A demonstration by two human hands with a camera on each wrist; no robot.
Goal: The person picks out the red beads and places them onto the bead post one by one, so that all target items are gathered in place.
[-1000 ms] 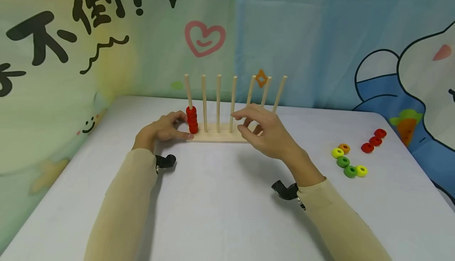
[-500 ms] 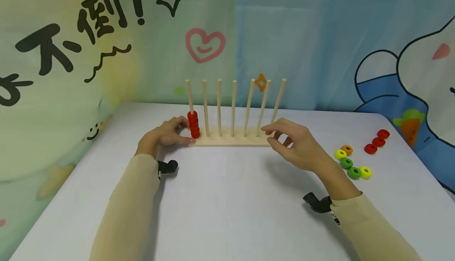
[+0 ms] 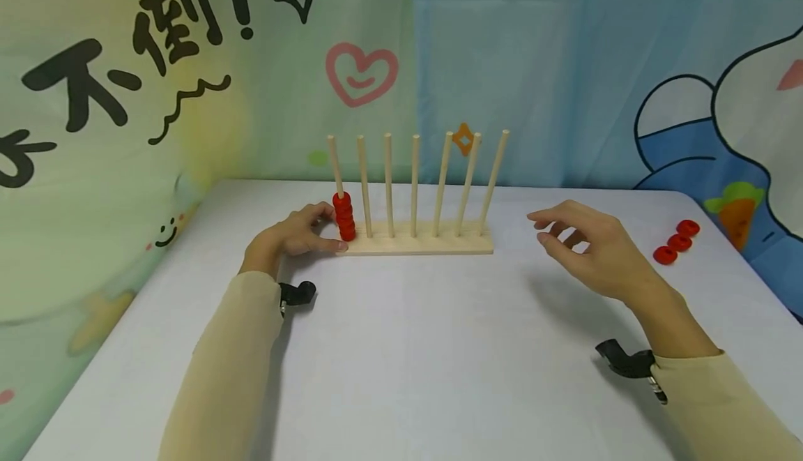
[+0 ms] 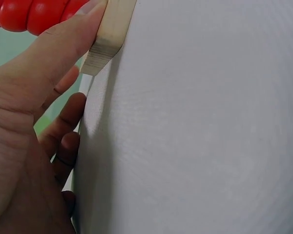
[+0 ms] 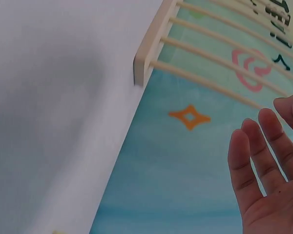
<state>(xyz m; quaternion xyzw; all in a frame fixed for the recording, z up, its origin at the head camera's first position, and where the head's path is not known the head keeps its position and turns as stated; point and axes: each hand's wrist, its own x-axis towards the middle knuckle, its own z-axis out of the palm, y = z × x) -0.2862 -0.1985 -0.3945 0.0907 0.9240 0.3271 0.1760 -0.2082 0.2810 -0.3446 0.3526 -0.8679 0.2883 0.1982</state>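
A wooden peg stand [image 3: 417,244] with a row of upright pegs sits toward the back of the table. Its leftmost peg carries a stack of several red beads [image 3: 344,217]. My left hand [image 3: 293,233] holds the stand's left end; in the left wrist view its thumb [image 4: 53,58] lies on the wooden base [image 4: 110,34], beside the red beads. Off to the right of the stand, my right hand [image 3: 599,248] hovers above the table, fingers loosely bent and holding nothing. Its fingers [image 5: 241,161] show apart in the right wrist view.
Three loose red beads [image 3: 679,243] lie in a slanted row at the right. The yellow, green and orange beads seen earlier are hidden behind my right hand and forearm. A printed curtain [image 3: 495,63] hangs behind the white table [image 3: 408,349].
My right hand has moved right, from in front of the pegs to beyond the stand's right end, covering the coloured beads there. My left hand has stayed at the stand's left end.
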